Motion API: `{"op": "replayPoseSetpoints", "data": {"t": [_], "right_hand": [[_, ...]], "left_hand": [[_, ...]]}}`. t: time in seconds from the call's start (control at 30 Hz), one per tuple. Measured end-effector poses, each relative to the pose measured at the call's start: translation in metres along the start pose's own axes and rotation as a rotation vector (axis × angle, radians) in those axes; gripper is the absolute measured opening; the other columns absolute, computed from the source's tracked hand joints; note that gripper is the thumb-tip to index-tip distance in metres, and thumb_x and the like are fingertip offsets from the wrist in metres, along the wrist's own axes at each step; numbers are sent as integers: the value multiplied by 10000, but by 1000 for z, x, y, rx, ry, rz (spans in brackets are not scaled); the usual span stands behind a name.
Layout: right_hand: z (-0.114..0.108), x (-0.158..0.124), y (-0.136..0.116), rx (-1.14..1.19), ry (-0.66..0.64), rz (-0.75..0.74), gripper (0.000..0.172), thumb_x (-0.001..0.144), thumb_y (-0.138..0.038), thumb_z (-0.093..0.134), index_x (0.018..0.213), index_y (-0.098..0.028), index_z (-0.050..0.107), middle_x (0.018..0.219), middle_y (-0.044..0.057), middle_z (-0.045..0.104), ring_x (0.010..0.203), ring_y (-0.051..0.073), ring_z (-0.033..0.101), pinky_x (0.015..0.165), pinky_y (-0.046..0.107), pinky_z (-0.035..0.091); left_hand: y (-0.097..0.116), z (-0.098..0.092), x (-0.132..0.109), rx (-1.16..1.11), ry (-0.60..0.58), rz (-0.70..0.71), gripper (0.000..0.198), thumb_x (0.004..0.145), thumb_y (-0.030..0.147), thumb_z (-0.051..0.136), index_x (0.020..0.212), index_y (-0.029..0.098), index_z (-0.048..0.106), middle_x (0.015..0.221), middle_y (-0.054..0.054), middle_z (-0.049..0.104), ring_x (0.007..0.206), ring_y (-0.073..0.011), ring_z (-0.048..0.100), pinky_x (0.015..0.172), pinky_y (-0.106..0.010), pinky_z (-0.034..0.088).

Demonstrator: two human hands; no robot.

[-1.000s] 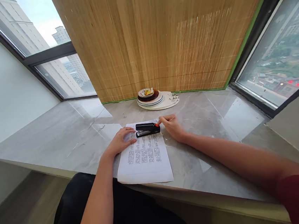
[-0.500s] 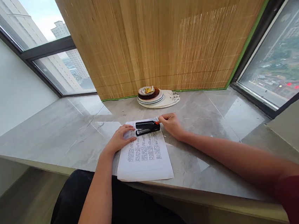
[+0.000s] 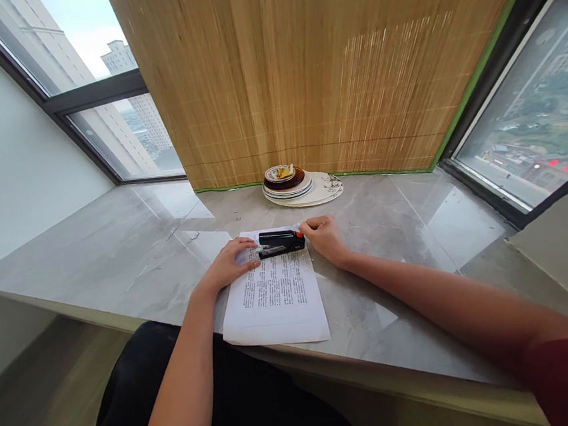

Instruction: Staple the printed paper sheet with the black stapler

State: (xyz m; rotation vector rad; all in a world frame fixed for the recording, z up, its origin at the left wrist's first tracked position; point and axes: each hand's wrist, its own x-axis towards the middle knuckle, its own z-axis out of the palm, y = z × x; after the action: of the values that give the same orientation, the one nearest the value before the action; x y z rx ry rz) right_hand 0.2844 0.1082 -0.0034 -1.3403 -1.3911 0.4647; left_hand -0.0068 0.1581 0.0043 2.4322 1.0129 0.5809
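A black stapler (image 3: 281, 237) with a red-orange part at its right end lies crosswise over the upper part of printed paper sheets (image 3: 277, 317). Its top arm is apart from its base at the left, and a silvery piece shows in that gap. My left hand (image 3: 231, 261) rests on the sheets' left edge, thumb and fingers apart around the stapler's left end. Whether those fingertips touch it is hard to tell. My right hand (image 3: 325, 237) is closed, thumb and forefinger pinched against the stapler's right end by the red-orange part; the fingertips are partly hidden.
A stack of plates (image 3: 286, 187), with a small yellow item on top, stands on an oval white board (image 3: 319, 193) behind the sheets. A bamboo blind (image 3: 301, 77) hangs behind. Windows flank the grey marble ledge (image 3: 132, 254), whose front edge lies by my legs.
The silvery piece at the stapler's left end shows differently, nearer my left fingertips. Both hands stay almost in place, and the whole view has shifted slightly.
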Motion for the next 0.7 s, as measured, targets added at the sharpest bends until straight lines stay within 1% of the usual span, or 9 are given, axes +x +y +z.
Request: {"op": "replayPoseSetpoints", "data": {"t": [0.13, 0.2, 0.23, 0.3, 0.37, 0.47, 0.57, 0.63, 0.7], "right_hand": [[-1, 1, 1, -28, 22, -25, 426, 845, -330, 488, 476, -221, 305, 529, -42, 233, 546, 108, 244, 549, 289, 207], [-1, 2, 1, -14, 52, -65, 432, 912, -383, 494, 519, -205, 510, 549, -24, 396, 575, 131, 375, 587, 284, 306], [-1, 3, 0, 4, 37, -87, 407, 939, -416, 503, 620, -199, 634, 621, -3, 521, 632, 150, 465, 630, 283, 363], [-1, 4, 0, 30, -76, -130, 328, 955, -468, 553, 937, -218, 765, 915, 44, 708, 846, 197, 603, 755, 295, 448], [1, 4, 2, 3, -244, -178, 341, 917, -471, 657, 1162, -251, 742, 1140, 60, 729, 1010, 229, 632, 850, 324, 485], [6, 3, 6, -99, -371, -250, 358, 833, -373, 792, 1164, -244, 745, 1035, 58, 747, 925, 226, 654, 851, 350, 509], [7, -1, 8, -135, -317, -326, 272, 815, -284, 819, 1074, -225, 762, 888, 42, 733, 790, 204, 634, 769, 339, 515], [5, -4, 7, -119, -212, -426, 228, 845, -256, 796, 1065, -225, 749, 889, 42, 740, 821, 216, 625, 766, 343, 515], [3, -9, 3, -126, -106, -556, 177, 893, -234, 746, 1069, -230, 727, 941, 47, 756, 893, 231, 620, 809, 360, 512]], "left_hand": [[1, 0, 0, 0, -4, 0, 484, 868, 551, 720, 1246, 249, 705, 1392, -86, 610, 1325, -298, 552, 1183, -443, 394], [1, 0, 1, -1, -1, 1, 480, 868, 543, 722, 1247, 248, 705, 1387, -88, 614, 1325, -298, 552, 1185, -449, 392], [2, 0, 1, -2, 3, 2, 477, 868, 537, 723, 1246, 246, 705, 1381, -89, 618, 1323, -298, 554, 1185, -451, 392], [3, 0, 1, 2, 6, 7, 470, 868, 524, 728, 1241, 239, 707, 1372, -92, 624, 1312, -296, 562, 1179, -456, 399], [4, -1, 0, 5, 8, 8, 467, 864, 511, 737, 1235, 228, 710, 1369, -97, 627, 1300, -295, 571, 1167, -459, 411], [7, -1, 0, -32, 13, 0, 492, 839, 494, 771, 1244, 221, 707, 1375, -101, 629, 1299, -297, 577, 1161, -459, 418], [12, -1, 1, -168, 110, -53, 558, 840, 468, 783, 1330, 232, 657, 1436, -96, 605, 1364, -293, 541, 1207, -460, 376], [16, -2, 1, -378, 200, -117, 572, 882, 430, 755, 1393, 221, 606, 1486, -107, 578, 1397, -285, 525, 1222, -460, 366], [19, -4, 2, -674, 222, -192, 541, 926, 366, 721, 1416, 186, 577, 1496, -135, 572, 1377, -277, 556, 1210, -451, 400]]}}
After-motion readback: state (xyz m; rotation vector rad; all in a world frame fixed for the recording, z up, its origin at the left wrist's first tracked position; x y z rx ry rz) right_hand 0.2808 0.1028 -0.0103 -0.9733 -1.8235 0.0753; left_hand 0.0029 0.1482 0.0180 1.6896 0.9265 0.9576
